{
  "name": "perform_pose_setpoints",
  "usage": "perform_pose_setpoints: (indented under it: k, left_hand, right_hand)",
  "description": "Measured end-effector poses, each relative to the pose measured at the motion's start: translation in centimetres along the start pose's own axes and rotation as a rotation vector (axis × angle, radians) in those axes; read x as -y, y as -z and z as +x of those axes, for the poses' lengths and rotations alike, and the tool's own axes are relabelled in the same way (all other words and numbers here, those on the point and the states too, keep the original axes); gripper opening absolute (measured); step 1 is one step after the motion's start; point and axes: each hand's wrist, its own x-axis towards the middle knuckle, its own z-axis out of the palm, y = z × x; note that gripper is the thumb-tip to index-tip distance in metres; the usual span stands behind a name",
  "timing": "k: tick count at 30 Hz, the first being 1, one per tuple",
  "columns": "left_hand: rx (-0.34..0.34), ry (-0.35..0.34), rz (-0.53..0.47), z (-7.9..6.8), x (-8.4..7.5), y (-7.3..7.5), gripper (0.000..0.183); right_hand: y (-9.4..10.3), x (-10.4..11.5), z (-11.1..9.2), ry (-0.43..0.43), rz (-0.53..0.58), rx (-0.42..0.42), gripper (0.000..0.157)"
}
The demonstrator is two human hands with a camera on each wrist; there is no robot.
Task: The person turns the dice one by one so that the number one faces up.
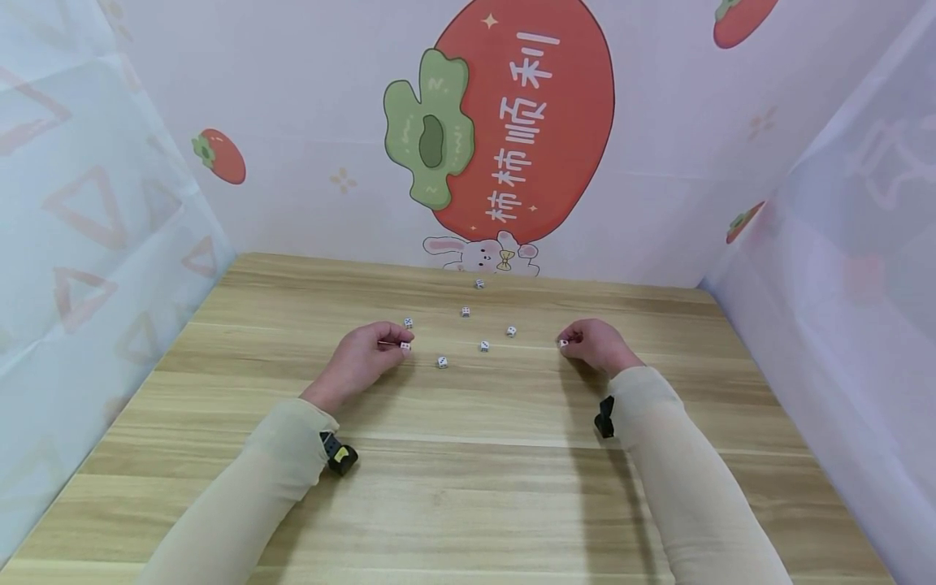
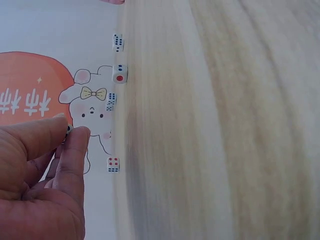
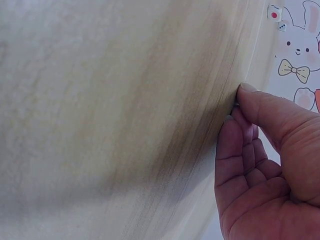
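Observation:
My left hand (image 1: pixel 363 357) pinches a small white die (image 1: pixel 405 346) between thumb and fingers; in the left wrist view only a sliver of that die (image 2: pixel 69 129) shows at the fingertips. To the right, my other hand (image 1: pixel 595 343) holds another white die (image 1: pixel 563 343) at its fingertips, which the fingers almost wholly hide in the right wrist view. Several more dice lie scattered on the table between the hands, among them one at the front (image 1: pixel 442 362), a middle die (image 1: pixel 485 346) and one nearer the right hand (image 1: pixel 511 331). Just beyond my left fingers is a further die (image 1: pixel 409 323).
Farther back on the wooden table (image 1: pixel 468 504) lie two dice, one (image 1: pixel 465 312) in front of the other (image 1: pixel 479 284). A printed backdrop (image 1: pixel 314 211) rises along the rear edge, and cloth sides (image 1: pixel 110 268) flank the table. Each wrist wears a black camera (image 1: pixel 340 457).

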Motion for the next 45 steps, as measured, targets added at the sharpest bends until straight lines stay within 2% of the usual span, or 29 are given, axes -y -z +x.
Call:
perform_pose_setpoints:
  k: [5, 11, 24, 32, 40, 45]
  left_hand:
    - [0.009, 0.015, -0.005, 0.02, -0.04, 0.03, 0.033]
    - [0.011, 0.035, 0.022, 0.00, -0.10, -0.02, 0.028]
    - [-0.003, 0.011, -0.002, -0.18, -0.10, -0.07, 0.027]
    - [-0.007, 0.024, -0.040, -0.22, -0.06, 0.04, 0.029]
    - [-0.006, 0.008, -0.033, -0.26, 0.14, 0.09, 0.026]
    - [0.000, 0.023, -0.028, -0.31, 0.21, 0.05, 0.029]
  right_hand:
    - [0.07, 0.05, -0.08, 0.002, 0.004, 0.002, 0.025]
    - [0.06, 0.18, -0.12, 0.002, 0.024, 0.002, 0.022]
    - [0.11, 0.10, -0.06, 0.002, 0.033, 0.009, 0.021]
    - [0.14, 0.05, -0.05, 0.005, 0.036, 0.010, 0.021]
    - [0.10, 0.03, -0.01, -0.003, 0.031, 0.011, 0.021]
    - [0.04, -0.02, 0.01, -0.005, 0.033, 0.012, 0.022]
